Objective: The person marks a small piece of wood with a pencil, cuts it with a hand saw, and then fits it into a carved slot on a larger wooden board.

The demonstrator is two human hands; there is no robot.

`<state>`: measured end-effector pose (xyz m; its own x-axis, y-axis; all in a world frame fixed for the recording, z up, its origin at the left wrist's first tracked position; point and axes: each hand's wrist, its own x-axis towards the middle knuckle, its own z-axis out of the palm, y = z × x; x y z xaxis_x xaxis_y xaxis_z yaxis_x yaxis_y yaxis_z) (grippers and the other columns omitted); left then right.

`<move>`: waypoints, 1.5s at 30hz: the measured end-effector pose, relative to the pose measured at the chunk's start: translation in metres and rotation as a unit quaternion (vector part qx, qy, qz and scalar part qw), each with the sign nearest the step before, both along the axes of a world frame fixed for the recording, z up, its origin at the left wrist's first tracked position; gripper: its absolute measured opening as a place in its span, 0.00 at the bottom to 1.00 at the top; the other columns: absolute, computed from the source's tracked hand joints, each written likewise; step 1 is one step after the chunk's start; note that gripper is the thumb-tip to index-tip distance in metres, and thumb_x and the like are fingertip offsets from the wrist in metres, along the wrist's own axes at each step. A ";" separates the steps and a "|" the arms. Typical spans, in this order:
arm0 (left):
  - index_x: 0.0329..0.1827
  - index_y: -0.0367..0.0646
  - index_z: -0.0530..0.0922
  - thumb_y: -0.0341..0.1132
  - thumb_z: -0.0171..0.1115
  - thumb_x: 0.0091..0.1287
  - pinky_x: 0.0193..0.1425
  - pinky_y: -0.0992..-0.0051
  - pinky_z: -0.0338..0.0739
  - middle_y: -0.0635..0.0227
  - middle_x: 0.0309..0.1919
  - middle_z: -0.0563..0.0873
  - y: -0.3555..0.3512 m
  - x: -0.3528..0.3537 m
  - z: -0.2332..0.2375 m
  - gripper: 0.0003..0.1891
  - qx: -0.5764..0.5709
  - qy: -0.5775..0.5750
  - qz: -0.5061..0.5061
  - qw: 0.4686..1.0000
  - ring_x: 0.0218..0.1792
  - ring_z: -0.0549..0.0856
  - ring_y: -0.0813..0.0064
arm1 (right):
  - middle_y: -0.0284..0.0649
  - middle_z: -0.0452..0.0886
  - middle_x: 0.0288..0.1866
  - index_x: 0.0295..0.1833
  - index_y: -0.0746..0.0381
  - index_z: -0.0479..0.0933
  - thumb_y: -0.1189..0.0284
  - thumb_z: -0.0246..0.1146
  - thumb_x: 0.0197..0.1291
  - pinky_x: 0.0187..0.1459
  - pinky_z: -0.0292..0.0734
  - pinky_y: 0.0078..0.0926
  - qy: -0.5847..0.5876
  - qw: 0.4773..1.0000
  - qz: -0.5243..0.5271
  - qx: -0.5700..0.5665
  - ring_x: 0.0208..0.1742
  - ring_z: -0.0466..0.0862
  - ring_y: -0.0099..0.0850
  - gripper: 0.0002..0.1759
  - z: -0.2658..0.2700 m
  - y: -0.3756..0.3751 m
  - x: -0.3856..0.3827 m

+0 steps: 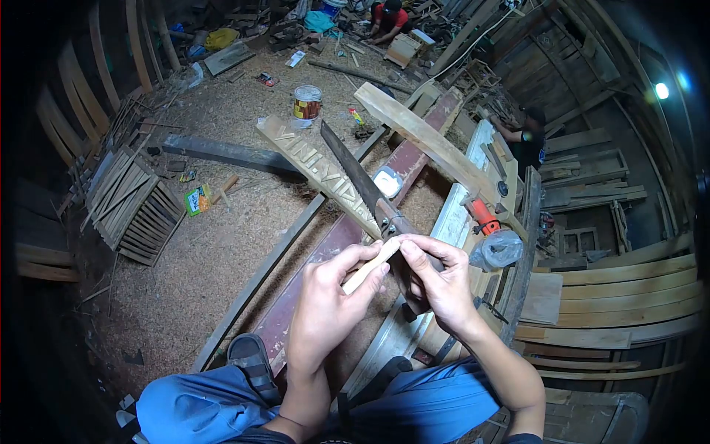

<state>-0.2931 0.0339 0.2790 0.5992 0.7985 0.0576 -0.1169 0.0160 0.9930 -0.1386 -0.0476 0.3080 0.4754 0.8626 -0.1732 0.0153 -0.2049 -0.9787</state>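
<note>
Over the left edge of the bench [449,218], two hands are meeting on a small wooden stick [362,275]. Left hand [325,292]: thumb and fingers are clamping its lower part. Right hand [444,285]: thumb and forefinger are pinching together at its upper end. Gripping both ends is probably keeping so thin a piece steady and in clear sight.

Just beyond the fingertips, a handsaw [347,164] is pointing its blade away, handle end under the right hand, perhaps for easy reach. What is bearing its weight: cannot tell. Beside the blade, a board [299,153] is showing raised letters, face up, likely to leave them unpressed.

Toward the bench's right edge, a red power tool [484,216] is lying beside a clear plastic bag [503,250]. Left of the bench, a maroon beam [299,314] is showing scuffed paint.

Shavings are covering the floor [214,259]; a paint bucket [307,103] and slatted crate [133,207] are standing there. One person in red [390,20] is working far off; another person in dark clothing [530,144], beyond the bench's far right corner.
</note>
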 end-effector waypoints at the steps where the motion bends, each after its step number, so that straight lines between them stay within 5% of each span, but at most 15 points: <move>1: 0.56 0.27 0.83 0.25 0.68 0.71 0.40 0.78 0.85 0.59 0.42 0.91 0.000 0.000 0.001 0.13 -0.012 0.008 0.003 1.000 0.36 0.91 0.77 | 0.27 0.80 0.27 0.59 0.65 0.84 0.65 0.65 0.75 0.19 0.56 0.13 -0.002 1.000 0.000 -0.009 0.18 0.67 0.11 0.17 0.000 0.000 0.000; 11: 0.54 0.27 0.85 0.29 0.67 0.73 0.33 0.81 0.81 0.63 0.35 0.91 0.001 -0.006 0.004 0.13 -0.023 0.052 -0.002 0.998 0.31 0.89 0.81 | 0.21 0.68 0.21 0.63 0.65 0.82 0.57 0.57 0.80 0.22 0.56 0.15 0.007 0.999 0.034 -0.020 0.21 0.62 0.11 0.24 -0.002 0.001 -0.004; 14: 0.53 0.30 0.86 0.32 0.67 0.72 0.36 0.74 0.83 0.52 0.31 0.91 0.001 -0.004 -0.003 0.14 -0.001 0.039 0.021 0.999 0.30 0.92 0.73 | 0.21 0.67 0.20 0.66 0.65 0.81 0.55 0.56 0.80 0.23 0.55 0.16 0.015 0.999 0.038 -0.011 0.21 0.62 0.12 0.25 -0.001 0.000 -0.006; 16: 0.54 0.28 0.86 0.29 0.69 0.72 0.34 0.81 0.81 0.63 0.35 0.92 0.002 -0.005 -0.006 0.13 0.006 0.032 0.021 0.999 0.31 0.87 0.84 | 0.22 0.69 0.21 0.67 0.65 0.80 0.56 0.56 0.80 0.23 0.55 0.16 0.047 0.998 0.038 -0.007 0.21 0.63 0.11 0.25 -0.002 0.000 -0.006; 20: 0.54 0.29 0.86 0.30 0.71 0.70 0.34 0.81 0.81 0.62 0.36 0.92 0.003 -0.007 -0.005 0.14 0.034 0.044 0.037 0.998 0.32 0.87 0.85 | 0.22 0.70 0.21 0.69 0.65 0.79 0.59 0.58 0.80 0.23 0.52 0.16 -0.035 0.998 0.050 -0.019 0.21 0.60 0.10 0.24 -0.007 0.001 -0.008; 23: 0.54 0.30 0.87 0.30 0.72 0.68 0.36 0.80 0.82 0.62 0.37 0.93 0.003 -0.008 -0.002 0.14 0.036 0.050 0.043 0.997 0.33 0.87 0.84 | 0.31 0.84 0.32 0.71 0.66 0.77 0.62 0.60 0.79 0.31 0.68 0.15 -0.082 0.994 0.067 -0.004 0.30 0.75 0.13 0.24 -0.007 0.000 -0.005; 25: 0.53 0.31 0.87 0.29 0.73 0.67 0.38 0.79 0.82 0.61 0.38 0.93 0.003 -0.008 -0.001 0.14 0.046 0.053 0.052 0.996 0.35 0.87 0.84 | 0.44 0.88 0.53 0.71 0.67 0.76 0.66 0.61 0.77 0.56 0.77 0.21 -0.050 0.994 0.034 -0.095 0.53 0.84 0.22 0.23 0.000 0.000 -0.008; 26: 0.53 0.31 0.87 0.29 0.73 0.67 0.38 0.79 0.82 0.61 0.38 0.93 0.003 -0.008 -0.001 0.14 0.047 0.053 0.052 0.996 0.35 0.87 0.84 | 0.44 0.88 0.53 0.71 0.67 0.76 0.66 0.61 0.77 0.56 0.77 0.21 -0.051 0.994 0.034 -0.095 0.53 0.84 0.22 0.23 -0.002 0.000 -0.008; 28: 0.53 0.31 0.87 0.28 0.73 0.66 0.40 0.79 0.82 0.61 0.38 0.93 0.004 -0.008 -0.002 0.14 0.046 0.043 0.058 0.996 0.36 0.88 0.83 | 0.50 0.79 0.71 0.75 0.68 0.71 0.69 0.63 0.75 0.73 0.66 0.28 -0.067 0.996 0.061 0.006 0.72 0.75 0.30 0.27 -0.011 0.002 -0.007; 31: 0.52 0.31 0.86 0.30 0.72 0.66 0.42 0.73 0.83 0.48 0.38 0.91 0.005 -0.005 -0.007 0.14 0.029 0.035 0.084 0.995 0.37 0.93 0.69 | 0.50 0.76 0.73 0.79 0.69 0.64 0.72 0.65 0.73 0.72 0.68 0.28 -0.095 0.993 0.019 0.064 0.70 0.76 0.31 0.33 -0.025 0.006 -0.011; 33: 0.50 0.31 0.86 0.29 0.73 0.65 0.42 0.76 0.81 0.55 0.37 0.92 0.011 -0.003 -0.014 0.13 0.013 0.043 0.106 0.993 0.37 0.89 0.77 | 0.51 0.74 0.74 0.80 0.70 0.61 0.72 0.66 0.72 0.72 0.68 0.29 -0.101 0.993 0.007 0.057 0.71 0.76 0.32 0.36 -0.037 0.010 -0.012; 36: 0.45 0.33 0.87 0.29 0.75 0.63 0.38 0.78 0.76 0.67 0.34 0.88 0.029 0.003 -0.057 0.11 0.072 0.088 0.213 0.970 0.31 0.80 0.82 | 0.52 0.76 0.73 0.78 0.73 0.62 0.73 0.66 0.72 0.71 0.70 0.28 -0.126 0.991 -0.003 0.056 0.70 0.77 0.32 0.35 -0.069 0.016 -0.011; 42: 0.41 0.34 0.86 0.29 0.74 0.60 0.40 0.66 0.79 0.57 0.31 0.84 0.043 0.021 -0.190 0.09 -0.023 0.179 0.284 0.942 0.33 0.85 0.65 | 0.47 0.85 0.62 0.72 0.72 0.72 0.71 0.67 0.72 0.65 0.76 0.27 -0.141 0.990 -0.022 0.016 0.62 0.83 0.28 0.28 -0.160 0.016 -0.013; 44: 0.42 0.33 0.87 0.30 0.74 0.62 0.39 0.69 0.79 0.58 0.32 0.87 0.030 0.028 -0.248 0.10 0.078 0.207 0.305 0.926 0.33 0.85 0.71 | 0.46 0.82 0.64 0.72 0.74 0.71 0.72 0.65 0.73 0.69 0.72 0.28 -0.122 0.992 -0.001 0.009 0.65 0.81 0.29 0.27 -0.186 0.007 -0.022; 45: 0.42 0.34 0.88 0.30 0.73 0.61 0.42 0.64 0.80 0.54 0.34 0.87 0.022 0.029 -0.261 0.09 0.103 0.242 0.309 0.914 0.34 0.87 0.62 | 0.46 0.82 0.64 0.72 0.75 0.71 0.73 0.64 0.74 0.69 0.72 0.28 -0.095 0.995 0.002 0.018 0.65 0.81 0.29 0.26 -0.203 0.001 -0.025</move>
<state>-0.2646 0.0557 0.0175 0.0324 0.9952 0.0926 0.4137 -0.0977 0.9052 -0.1637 -0.0469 0.1051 0.4939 0.8681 -0.0494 0.2017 -0.1696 -0.9647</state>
